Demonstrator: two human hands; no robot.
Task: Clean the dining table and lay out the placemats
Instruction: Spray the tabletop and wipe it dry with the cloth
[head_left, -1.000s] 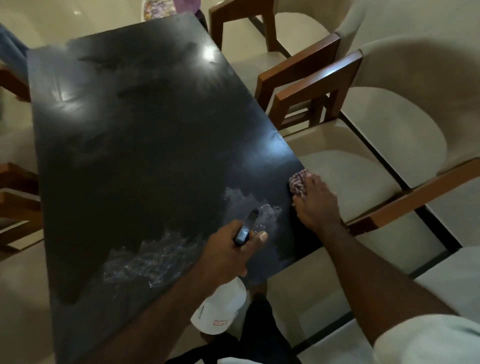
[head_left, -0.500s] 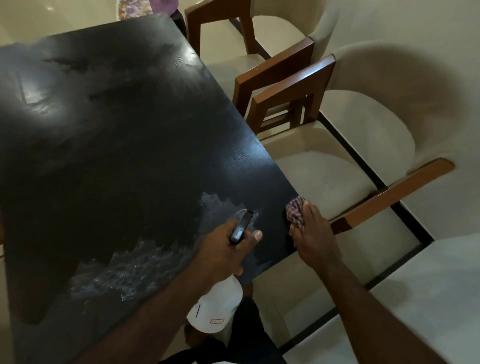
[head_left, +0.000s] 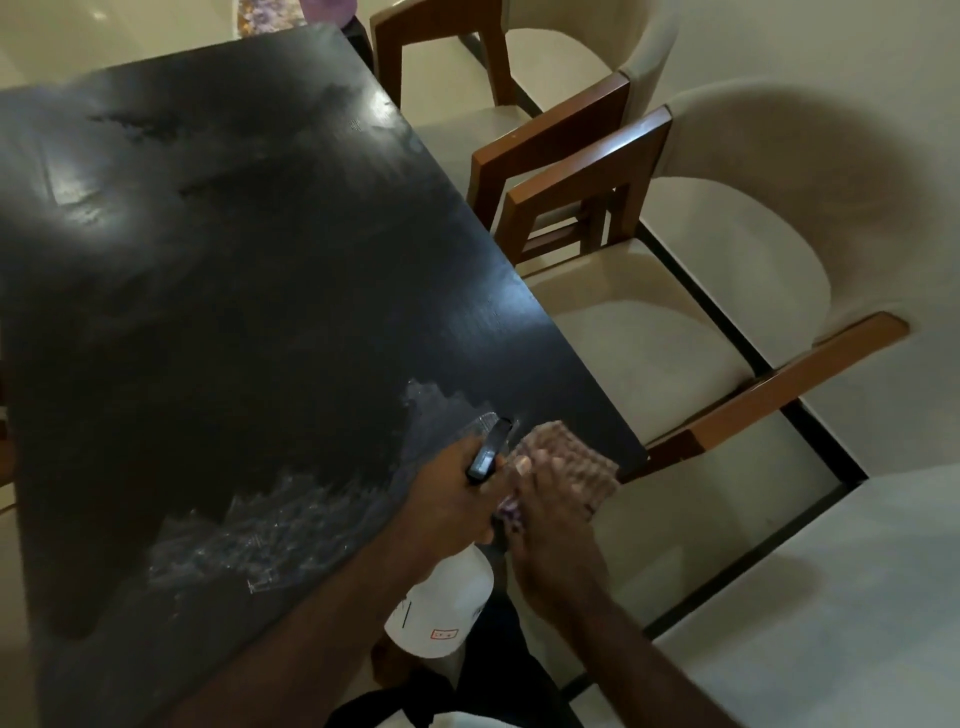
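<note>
The dark dining table (head_left: 249, 291) fills the left of the view, with pale wet spray patches near its front right corner. My left hand (head_left: 452, 499) grips a white spray bottle (head_left: 441, 603) by its black trigger head, the bottle hanging below the table edge. My right hand (head_left: 550, 514) lies blurred over a checked cleaning cloth (head_left: 576, 467) at the table's front right corner, right beside my left hand. How the fingers lie on the cloth is unclear.
Two cream upholstered chairs with wooden arms (head_left: 649, 332) (head_left: 498, 78) stand close along the table's right side. A cream seat surface (head_left: 831, 597) lies at lower right. A patterned item (head_left: 265, 15) shows past the table's far end.
My right hand has slid the cloth left and toward me along the corner, ending next to my left hand. The left hand with the bottle has barely moved.
</note>
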